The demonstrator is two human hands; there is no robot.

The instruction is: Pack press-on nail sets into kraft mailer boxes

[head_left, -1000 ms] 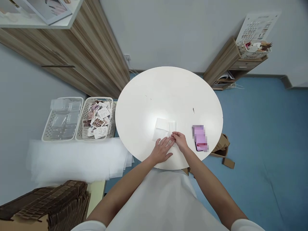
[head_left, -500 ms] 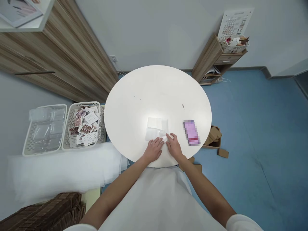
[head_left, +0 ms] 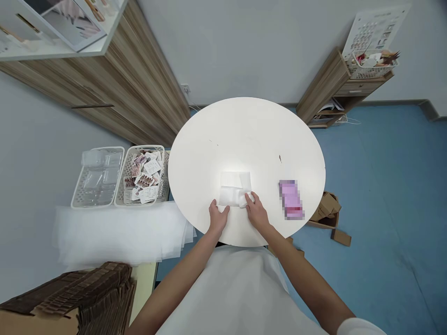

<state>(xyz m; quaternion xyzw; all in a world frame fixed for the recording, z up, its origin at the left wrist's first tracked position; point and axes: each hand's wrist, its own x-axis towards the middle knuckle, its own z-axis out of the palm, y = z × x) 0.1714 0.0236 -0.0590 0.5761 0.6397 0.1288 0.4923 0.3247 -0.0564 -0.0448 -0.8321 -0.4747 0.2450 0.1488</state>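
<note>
A folded white sheet [head_left: 234, 187] lies on the round white table [head_left: 244, 139] near its front edge. My left hand [head_left: 218, 217] grips the sheet's near left corner, fingers curled over it. My right hand [head_left: 256, 211] pinches the near right corner, where the sheet is rolled up a little. Both hands sit side by side at the table's near edge.
A purple blurred flat object [head_left: 291, 199] lies to the right on the table. Left of the table stand a basket of small packets [head_left: 143, 175], a basket of clear trays [head_left: 99, 177], a stack of white sheets [head_left: 122, 232] and brown cardboard [head_left: 80, 293]. Cardboard boxes [head_left: 328, 209] lie on the blue floor.
My hands moved apart along the sheet's near edge: the left hand went to the left corner, the right stays at the right corner. The sheet now looks folded narrower.
</note>
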